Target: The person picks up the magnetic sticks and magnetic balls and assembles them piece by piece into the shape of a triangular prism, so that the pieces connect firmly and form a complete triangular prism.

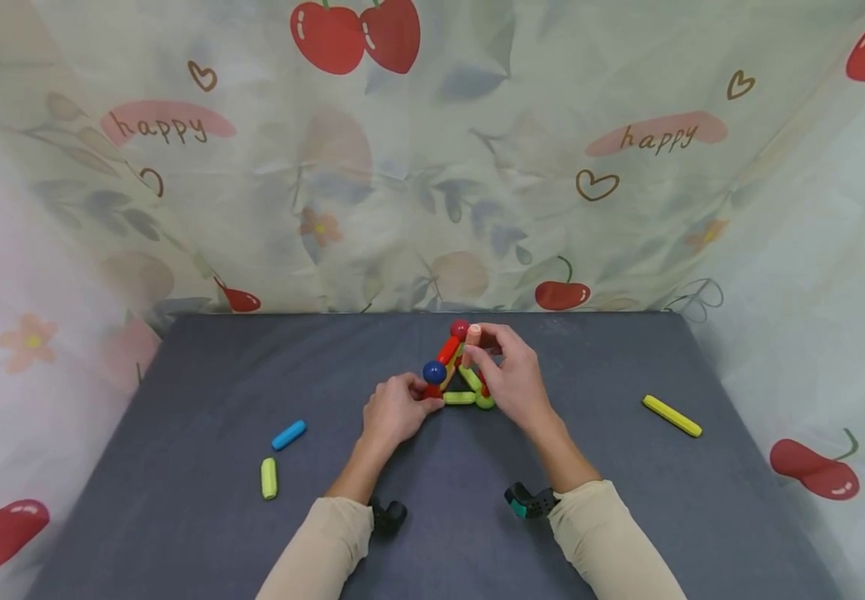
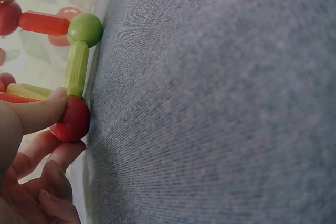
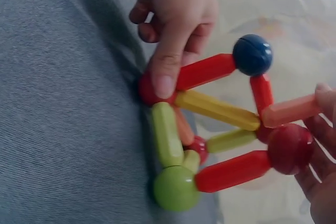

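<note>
A frame of magnetic rods and balls stands on the dark cloth, with a blue ball [image 3: 252, 54] at an upper corner and a green ball [image 3: 177, 188] low at the near side. My left hand [image 1: 397, 408] pinches a red ball [image 2: 72, 120] at the base's near left corner. Between thumb and fingers, my right hand [image 1: 511, 375] holds a salmon-orange rod [image 3: 290, 112] beside the frame's upper part. The rod's tip overlaps the frame in the right wrist view; I cannot tell whether they touch. Another red ball [image 3: 290, 148] lies close to the right fingers.
Left on the dark cloth [image 1: 200, 517] lie a blue rod [image 1: 288, 435] and a light green rod [image 1: 269, 479]. A longer yellow rod [image 1: 672, 416] lies far to the right. Behind the frame hangs a patterned curtain [image 1: 402, 208].
</note>
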`<state>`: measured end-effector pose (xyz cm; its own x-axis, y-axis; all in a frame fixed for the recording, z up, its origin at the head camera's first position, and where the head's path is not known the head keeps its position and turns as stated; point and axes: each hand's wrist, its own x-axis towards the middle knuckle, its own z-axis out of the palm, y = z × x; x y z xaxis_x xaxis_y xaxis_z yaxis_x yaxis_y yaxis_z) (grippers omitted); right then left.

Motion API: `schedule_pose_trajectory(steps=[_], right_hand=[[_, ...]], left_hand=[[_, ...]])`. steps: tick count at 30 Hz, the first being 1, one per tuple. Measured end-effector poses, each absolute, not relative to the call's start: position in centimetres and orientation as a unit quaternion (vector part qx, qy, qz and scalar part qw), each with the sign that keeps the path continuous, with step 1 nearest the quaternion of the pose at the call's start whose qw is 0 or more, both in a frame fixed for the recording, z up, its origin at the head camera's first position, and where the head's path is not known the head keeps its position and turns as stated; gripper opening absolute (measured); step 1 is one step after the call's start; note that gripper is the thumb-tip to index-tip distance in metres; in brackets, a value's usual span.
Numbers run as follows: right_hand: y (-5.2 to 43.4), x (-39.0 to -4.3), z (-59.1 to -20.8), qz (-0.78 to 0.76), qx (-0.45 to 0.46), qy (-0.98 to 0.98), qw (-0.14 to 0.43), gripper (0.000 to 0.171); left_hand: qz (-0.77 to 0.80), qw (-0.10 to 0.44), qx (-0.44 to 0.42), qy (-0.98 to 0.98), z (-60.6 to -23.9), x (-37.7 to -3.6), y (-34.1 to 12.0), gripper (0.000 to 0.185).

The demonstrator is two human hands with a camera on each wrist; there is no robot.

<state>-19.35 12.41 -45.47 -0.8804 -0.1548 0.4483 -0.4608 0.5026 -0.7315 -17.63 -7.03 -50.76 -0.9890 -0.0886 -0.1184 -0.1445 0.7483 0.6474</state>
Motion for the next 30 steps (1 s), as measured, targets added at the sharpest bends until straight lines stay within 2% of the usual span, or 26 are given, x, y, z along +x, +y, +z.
schedule_pose_trajectory(steps=[5,8,19,30], right_hand=[[12.2,-19.2,-46.5,0.423,0.175,-0.881,0.116,0.031],[12.2,-19.1,-47.1,0.379,0.180,-0.901,0.109,0.030],[11.7,-19.0,-47.5,0.251,0.204,-0.936,0.136,0.023],[10.8,-18.4,-46.8,0.162,0.204,-0.947,0.187,0.019]], left_hand=[[0.352,0.040,-0.061,0.933,-50.8,-17.6,-7.1,0.032],[0.356,0.040,-0.059,0.932,-50.8,-17.5,-7.1,0.031],[0.364,0.036,-0.056,0.929,-50.8,-17.6,-7.2,0.029],[0.369,0.030,-0.061,0.927,-51.0,-17.5,-7.1,0.030]])
